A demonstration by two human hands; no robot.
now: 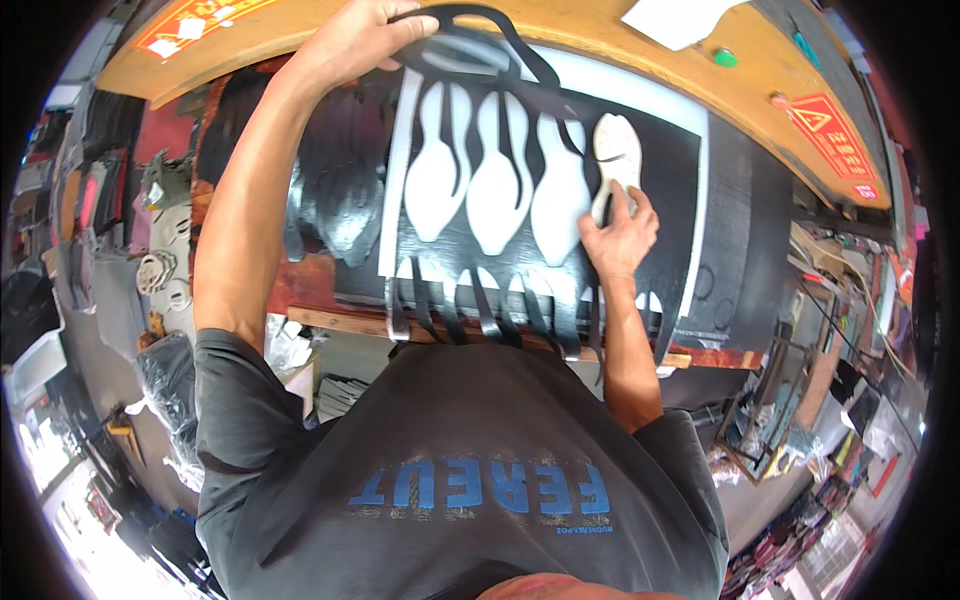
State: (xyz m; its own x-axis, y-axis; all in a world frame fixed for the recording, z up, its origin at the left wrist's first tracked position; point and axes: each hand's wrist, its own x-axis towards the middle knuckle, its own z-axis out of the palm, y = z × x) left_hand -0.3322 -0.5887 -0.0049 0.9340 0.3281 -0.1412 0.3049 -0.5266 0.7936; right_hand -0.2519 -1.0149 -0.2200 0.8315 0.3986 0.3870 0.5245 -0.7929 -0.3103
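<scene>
A black sheet [520,240] with several sole-shaped cut-outs lies over a white board [697,200], whose white shows through the holes. At the far left, my left hand [355,45] pinches a loose black strip at the sheet's far edge, which arches up off the board. My right hand [622,238] is closed around the near end of a cream, sole-shaped cutting die [617,145]. The die rests on the sheet, just right of the rightmost full cut-out, its far end uncovered. Narrow black strips [485,305] hang down over the sheet's near edge, toward my shirt.
A yellow press beam [740,85] with a green button [725,58] and red warning labels spans the far side, close beyond my hands. Dark glossy sheets [340,200] lie on the left of the bench. A metal rack [775,395] stands at the right.
</scene>
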